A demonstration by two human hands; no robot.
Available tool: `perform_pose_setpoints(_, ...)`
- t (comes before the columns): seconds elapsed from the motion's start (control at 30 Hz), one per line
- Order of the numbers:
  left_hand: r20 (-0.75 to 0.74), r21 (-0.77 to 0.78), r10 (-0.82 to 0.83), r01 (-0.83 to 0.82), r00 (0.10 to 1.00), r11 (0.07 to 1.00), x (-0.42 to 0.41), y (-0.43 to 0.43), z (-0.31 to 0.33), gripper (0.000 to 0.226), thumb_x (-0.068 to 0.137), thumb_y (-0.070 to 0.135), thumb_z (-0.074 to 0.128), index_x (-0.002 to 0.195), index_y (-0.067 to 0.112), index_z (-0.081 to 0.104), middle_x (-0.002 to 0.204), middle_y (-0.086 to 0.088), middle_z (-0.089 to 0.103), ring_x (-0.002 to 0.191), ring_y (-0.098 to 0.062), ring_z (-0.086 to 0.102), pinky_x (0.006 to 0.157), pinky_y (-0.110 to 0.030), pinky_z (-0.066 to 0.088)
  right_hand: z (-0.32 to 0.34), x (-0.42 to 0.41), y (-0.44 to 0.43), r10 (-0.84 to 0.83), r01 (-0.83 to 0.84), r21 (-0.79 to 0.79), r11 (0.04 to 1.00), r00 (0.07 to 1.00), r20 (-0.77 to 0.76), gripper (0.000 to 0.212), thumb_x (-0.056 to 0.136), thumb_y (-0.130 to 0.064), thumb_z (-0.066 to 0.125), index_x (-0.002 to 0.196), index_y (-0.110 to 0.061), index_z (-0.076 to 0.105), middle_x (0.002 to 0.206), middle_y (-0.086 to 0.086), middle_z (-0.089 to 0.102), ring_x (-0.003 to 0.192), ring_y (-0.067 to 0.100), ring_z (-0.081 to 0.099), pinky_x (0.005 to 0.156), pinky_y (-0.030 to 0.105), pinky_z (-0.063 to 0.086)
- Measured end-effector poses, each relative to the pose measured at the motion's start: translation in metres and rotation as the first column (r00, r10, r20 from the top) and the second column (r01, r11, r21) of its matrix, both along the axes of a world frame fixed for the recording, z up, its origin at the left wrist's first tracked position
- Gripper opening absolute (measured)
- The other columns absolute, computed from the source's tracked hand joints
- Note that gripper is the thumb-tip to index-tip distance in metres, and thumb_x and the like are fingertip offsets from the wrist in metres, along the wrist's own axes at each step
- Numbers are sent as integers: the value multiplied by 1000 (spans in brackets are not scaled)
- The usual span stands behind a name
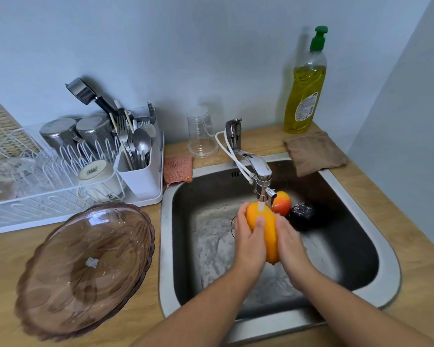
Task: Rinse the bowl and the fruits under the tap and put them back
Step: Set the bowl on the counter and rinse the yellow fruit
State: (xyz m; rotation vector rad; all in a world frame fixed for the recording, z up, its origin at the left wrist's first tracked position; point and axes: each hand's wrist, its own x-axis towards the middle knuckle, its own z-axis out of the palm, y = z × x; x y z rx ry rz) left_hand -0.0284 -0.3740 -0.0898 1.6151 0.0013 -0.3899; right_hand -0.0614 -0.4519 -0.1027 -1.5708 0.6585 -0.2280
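Note:
An orange-yellow fruit (267,229) is held under the running tap (259,176), over the steel sink (376,229). My left hand (249,240) grips its left side with the thumb across the front, and my right hand (290,242) presses against its right side. Water falls on the fruit's top. A red-orange fruit (283,202) and a dark purple fruit (303,215) lie in the sink behind my hands. The brown tinted glass bowl (85,269) rests wet on the wooden counter left of the sink, tilted against the dish rack.
A white dish rack (48,176) with steel cups and a cutlery holder stands at the back left. An upturned clear cup (202,132), an orange sponge (178,169), a brown cloth (315,152) and a green-capped soap bottle (306,88) line the sink's back edge.

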Motion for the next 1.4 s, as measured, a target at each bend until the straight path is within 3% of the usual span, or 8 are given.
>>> perform_pose_setpoints(0.3, -527, -193, -77, -31, 846, 981, 41, 3, 9, 50, 89, 52, 52, 125, 17, 57, 115, -16, 65, 98, -28, 65, 77, -41, 55, 4, -22, -9, 249, -171, -474, 864, 962, 107, 40, 87, -58, 28, 125, -54, 39, 125, -30, 46, 111, -8, 49, 87, 14, 42)
perform_pose_setpoints(0.47, -373, -220, 19, -109, 928, 969, -2, -14, 2, 41, 100, 45, 34, 132, 19, 42, 132, -9, 53, 114, -19, 56, 102, -37, 45, 0, -12, -10, 96, -48, -336, 941, 987, 129, 48, 88, -53, 27, 128, -36, 48, 122, -11, 55, 114, 12, 54, 90, 24, 41)
perform_pose_setpoints(0.67, -182, -154, 32, -61, 983, 986, 0, 0, -4, 34, 102, 38, 36, 134, 27, 42, 125, 4, 55, 106, -9, 55, 78, -19, 46, -1, -16, -5, 216, -162, -409, 898, 972, 88, 50, 90, -41, 29, 139, -31, 38, 141, -13, 42, 129, 3, 38, 111, 27, 28)
perform_pose_setpoints(0.8, -103, -35, -48, 45, 993, 998, -4, 3, -7, 29, 100, 36, 42, 124, 23, 52, 121, -4, 60, 111, -18, 58, 99, -39, 48, 10, 4, -9, 276, -225, -341, 913, 955, 110, 43, 91, -35, 34, 129, -27, 51, 135, -9, 51, 129, 7, 46, 111, 26, 31)
perform_pose_setpoints(1.07, -251, -213, 95, -151, 963, 965, 11, 15, 6, 35, 100, 37, 41, 131, 23, 48, 127, -5, 57, 114, -21, 56, 96, -40, 48, 11, -7, 18, 176, -186, 67, 980, 974, 143, 31, 100, -31, 35, 129, -40, 36, 132, -12, 42, 119, 7, 44, 96, 21, 37)
perform_pose_setpoints(1.2, -288, -161, 118, -170, 950, 972, 15, 13, 10, 27, 102, 35, 36, 124, 24, 49, 122, -7, 55, 104, -18, 54, 90, -35, 45, 3, -17, 18, 249, -220, -258, 941, 965, 84, 46, 96, -32, 45, 138, -39, 25, 138, -15, 33, 128, 8, 38, 105, 27, 34)
perform_pose_setpoints(1.3, -326, -174, 112, -176, 939, 969, 20, 4, 18, 22, 99, 33, 45, 118, 24, 50, 109, -7, 57, 92, -18, 56, 72, -31, 49, 8, -22, 6, 350, -283, -626, 726, 937, -17, 62, 92, -33, 53, 145, -35, 21, 127, -14, 31, 111, 4, 42, 92, 19, 35)
perform_pose_setpoints(1.4, -314, -166, 125, -184, 941, 969, 20, -7, 19, 21, 94, 33, 55, 112, 22, 55, 106, -9, 59, 90, -20, 58, 69, -34, 51, 7, -28, 1, 357, -282, -565, 775, 934, 23, 56, 94, -39, 49, 142, -45, 20, 128, -16, 36, 108, 4, 46, 86, 19, 39)
